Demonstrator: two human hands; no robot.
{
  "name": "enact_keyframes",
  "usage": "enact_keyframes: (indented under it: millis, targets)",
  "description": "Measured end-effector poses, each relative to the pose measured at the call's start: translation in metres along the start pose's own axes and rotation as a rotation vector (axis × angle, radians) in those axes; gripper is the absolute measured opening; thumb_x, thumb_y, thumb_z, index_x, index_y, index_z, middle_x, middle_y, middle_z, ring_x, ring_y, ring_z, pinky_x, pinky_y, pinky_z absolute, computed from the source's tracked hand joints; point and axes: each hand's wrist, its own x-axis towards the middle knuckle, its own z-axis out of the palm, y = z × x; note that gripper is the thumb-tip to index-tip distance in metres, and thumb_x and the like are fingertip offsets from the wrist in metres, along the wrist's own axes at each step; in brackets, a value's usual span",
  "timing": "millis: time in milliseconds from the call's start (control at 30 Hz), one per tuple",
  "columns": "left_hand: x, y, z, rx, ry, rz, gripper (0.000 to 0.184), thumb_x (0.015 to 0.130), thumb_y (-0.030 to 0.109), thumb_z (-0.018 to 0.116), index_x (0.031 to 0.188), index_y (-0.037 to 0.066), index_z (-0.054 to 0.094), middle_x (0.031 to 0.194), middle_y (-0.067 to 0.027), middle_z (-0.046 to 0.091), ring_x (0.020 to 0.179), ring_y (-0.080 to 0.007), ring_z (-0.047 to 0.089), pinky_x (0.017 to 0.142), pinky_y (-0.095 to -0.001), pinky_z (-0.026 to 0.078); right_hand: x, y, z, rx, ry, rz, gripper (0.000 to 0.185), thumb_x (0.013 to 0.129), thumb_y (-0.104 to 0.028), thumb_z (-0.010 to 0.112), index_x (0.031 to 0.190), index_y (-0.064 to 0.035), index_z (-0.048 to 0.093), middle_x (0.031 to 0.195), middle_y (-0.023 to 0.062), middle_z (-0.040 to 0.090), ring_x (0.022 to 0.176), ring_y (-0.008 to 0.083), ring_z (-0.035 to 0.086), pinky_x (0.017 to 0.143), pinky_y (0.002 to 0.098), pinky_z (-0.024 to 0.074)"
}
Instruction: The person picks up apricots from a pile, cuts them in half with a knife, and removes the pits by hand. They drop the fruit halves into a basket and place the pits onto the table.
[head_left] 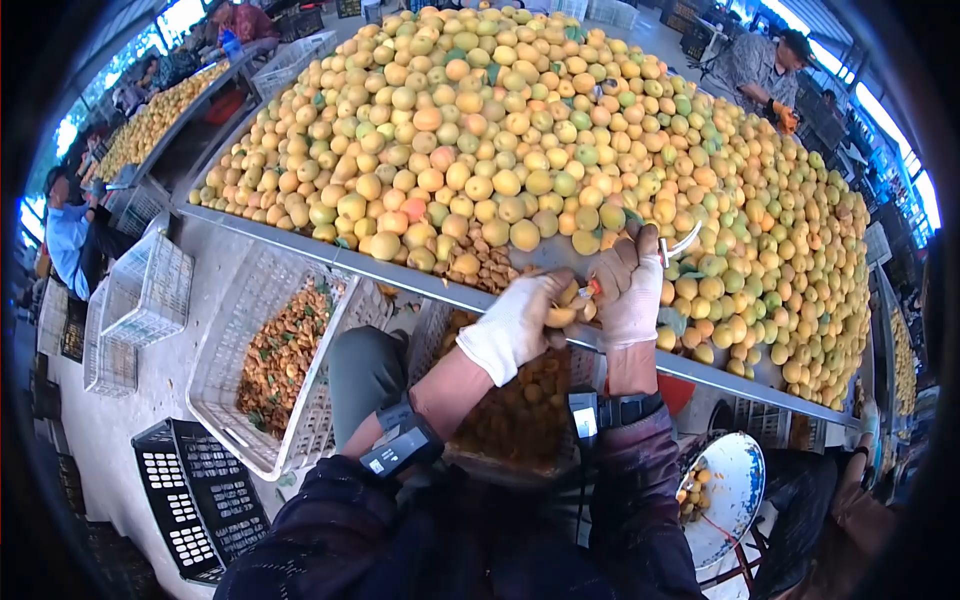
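A large heap of yellow-orange fruit (500, 130) covers the metal-edged table (400, 275). Over its near edge, my left hand (518, 325), in a white glove with a dirty thumb and fingers, is closed around a yellow fruit (560, 316). Touching the same fruit is my right hand (628, 290), gloved too, with its fingers curled round a small tool; a curved metal piece (684, 240) sticks out beyond the knuckles and a bit of red shows near the thumb. Brown pits or fruit pieces (490, 268) lie on the table just behind my left hand.
Below left stands a white crate (222, 350) of brown pieces, beside a black crate (205, 495). A white basin (735, 490) with some fruit sits at lower right. People work around: one in blue (68, 235) at left, another with orange gloves (765, 75) at back right.
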Motion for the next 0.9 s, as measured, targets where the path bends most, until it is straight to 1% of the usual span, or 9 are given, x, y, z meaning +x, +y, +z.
enact_keyframes:
  millis: [100, 200, 267, 400, 567, 667, 833, 867, 900]
  targets:
    - [0.027, 0.033, -0.023, 0.181, 0.117, 0.2, 0.026, 0.089, 0.015, 0.059, 0.112, 0.005, 0.053, 0.089, -0.0091, 0.062, 0.067, -0.0169, 0.063, 0.052, -0.0298, 0.054, 0.009, -0.007, 0.005, -0.034, -0.064, 0.01, 0.023, 0.095, -0.033, 0.054, 0.091, -0.0101, 0.053, 0.052, -0.0067, 0.033, 0.036, 0.0049, 0.027, 0.034, 0.0234, 0.0207]
    - [0.042, 0.05, -0.033, 0.506, 0.047, 0.378, 0.046, 0.083, 0.011, 0.062, 0.125, 0.0, 0.046, 0.099, -0.0129, 0.062, 0.086, -0.0201, 0.064, 0.067, -0.0312, 0.055, 0.026, -0.008, -0.002, -0.82, 0.053, -0.177, 0.021, 0.088, -0.021, 0.062, 0.1, -0.0032, 0.061, 0.076, 0.0028, 0.06, 0.063, 0.0093, 0.057, 0.056, 0.024, 0.0437]
    - [0.04, 0.05, -0.025, 1.062, 0.008, 0.681, 0.068, 0.076, 0.008, 0.065, 0.137, -0.001, 0.036, 0.109, -0.0158, 0.059, 0.102, -0.0216, 0.059, 0.083, -0.0297, 0.05, 0.02, -0.002, 0.014, -1.054, -0.096, -0.058, 0.026, 0.085, -0.018, 0.064, 0.105, -0.0012, 0.061, 0.082, 0.0037, 0.062, 0.071, 0.0093, 0.057, 0.063, 0.024, 0.0449]
    - [0.042, 0.048, -0.021, 1.054, -0.1, 0.509, 0.076, 0.074, 0.006, 0.066, 0.14, -0.003, 0.03, 0.115, -0.0166, 0.057, 0.109, -0.0214, 0.054, 0.091, -0.0285, 0.043, 0.021, -0.005, 0.009, -1.178, -0.156, 0.153, 0.031, 0.08, -0.011, 0.066, 0.107, 0.0024, 0.061, 0.086, 0.0028, 0.063, 0.078, 0.009, 0.056, 0.072, 0.0229, 0.0461]
    - [0.021, 0.039, -0.025, 0.722, -0.269, 0.533, 0.058, 0.086, 0.014, 0.061, 0.135, -0.003, 0.036, 0.111, -0.012, 0.058, 0.106, -0.0167, 0.055, 0.085, -0.0273, 0.046, 0.014, -0.007, 0.003, -1.008, -0.028, 0.205, 0.024, 0.082, -0.012, 0.066, 0.101, 0.0021, 0.064, 0.081, 0.0011, 0.062, 0.071, 0.0082, 0.056, 0.063, 0.0225, 0.045]
    - [-0.002, 0.026, -0.019, 0.145, -0.243, 0.318, 0.039, 0.096, 0.03, 0.052, 0.124, 0.004, 0.051, 0.106, -0.0064, 0.059, 0.089, -0.012, 0.057, 0.072, -0.0248, 0.049, -0.006, -0.003, 0.02, -1.051, -0.131, 0.171, 0.023, 0.083, -0.01, 0.064, 0.102, 0.0015, 0.064, 0.081, 0.0027, 0.063, 0.066, 0.0075, 0.055, 0.059, 0.0217, 0.0431]
    - [-0.021, 0.021, -0.025, -0.221, -0.404, 0.201, 0.033, 0.096, 0.022, 0.048, 0.123, 0.004, 0.053, 0.102, -0.0065, 0.059, 0.08, -0.0141, 0.058, 0.065, -0.0244, 0.049, -0.059, -0.02, 0.044, -0.76, -0.023, 0.098, 0.03, 0.082, -0.006, 0.06, 0.111, 0.0031, 0.062, 0.086, 0.0044, 0.063, 0.071, 0.0067, 0.053, 0.06, 0.0196, 0.0404]
    - [-0.035, 0.025, -0.019, -0.146, -0.382, 0.225, 0.034, 0.094, 0.018, 0.049, 0.124, 0.004, 0.052, 0.103, -0.0072, 0.059, 0.078, -0.0145, 0.058, 0.064, -0.0244, 0.049, -0.065, -0.017, 0.038, -0.867, -0.061, -0.001, 0.031, 0.087, -0.007, 0.05, 0.114, 0.0068, 0.056, 0.044, 0.0, 0.039, 0.03, 0.0106, 0.033, 0.034, 0.0244, 0.0274]
    - [-0.044, 0.027, -0.017, -0.071, -0.363, 0.245, 0.036, 0.092, 0.015, 0.049, 0.126, 0.004, 0.052, 0.104, -0.0078, 0.059, 0.077, -0.0149, 0.058, 0.063, -0.0244, 0.049, -0.076, -0.02, 0.038, -0.952, -0.035, 0.003, 0.031, 0.087, -0.007, 0.05, 0.113, 0.0078, 0.056, 0.044, 0.0012, 0.04, 0.03, 0.011, 0.034, 0.034, 0.0244, 0.0282]
